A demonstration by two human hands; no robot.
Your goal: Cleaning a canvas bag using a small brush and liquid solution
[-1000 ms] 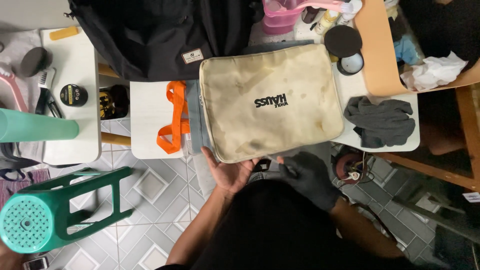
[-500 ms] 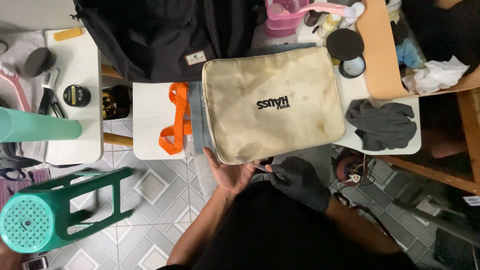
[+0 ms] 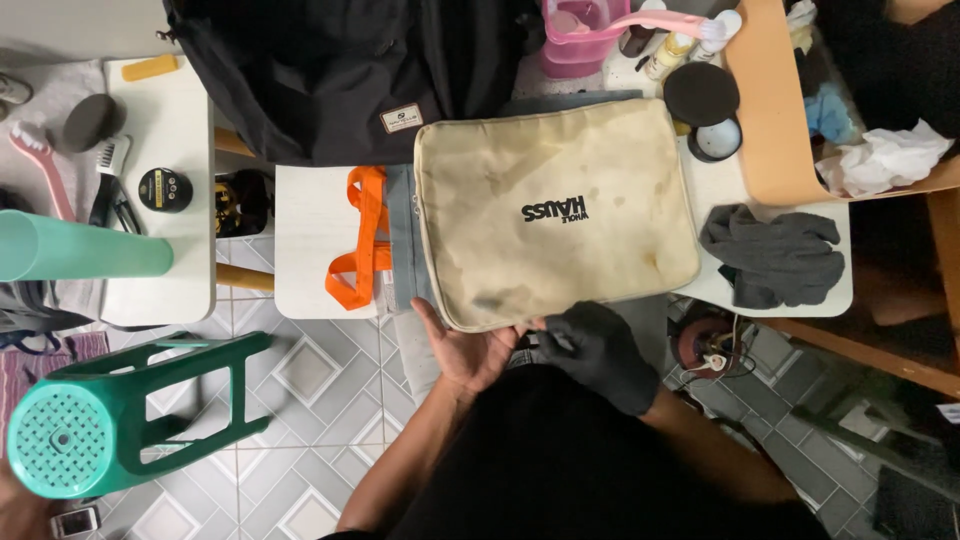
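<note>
Looking down from the head camera, the left hand (image 3: 470, 350) lies bare and palm-up under the near edge of a stained beige pouch (image 3: 555, 210), fingers spread open and touching its underside rather than closed on it. Just beside it the right hand (image 3: 595, 350), in a black glove, curls against the same near edge, but whether its fingers pinch the fabric or only rest there cannot be told. The pouch lies flat on a white table (image 3: 310, 215), reaching away from both hands, with dark print across its middle.

Beyond the left hand, an orange strap (image 3: 362, 240) lies on grey cloth just beside the pouch's left edge. Farther from the hands, past the pouch, a black backpack (image 3: 340, 70) touches its far left corner. Beyond the right hand and off to its side, grey gloves (image 3: 775, 255) sit crumpled on the table, near the pouch but apart from it. Past them stand a round black tin (image 3: 702, 95) and a pink tub (image 3: 580, 35). Well to the left of the left hand, a green stool (image 3: 120, 410) lies tipped on the tiled floor, and a second white table (image 3: 165, 240) holds brushes (image 3: 40, 170) and a small round tin (image 3: 164, 188).
</note>
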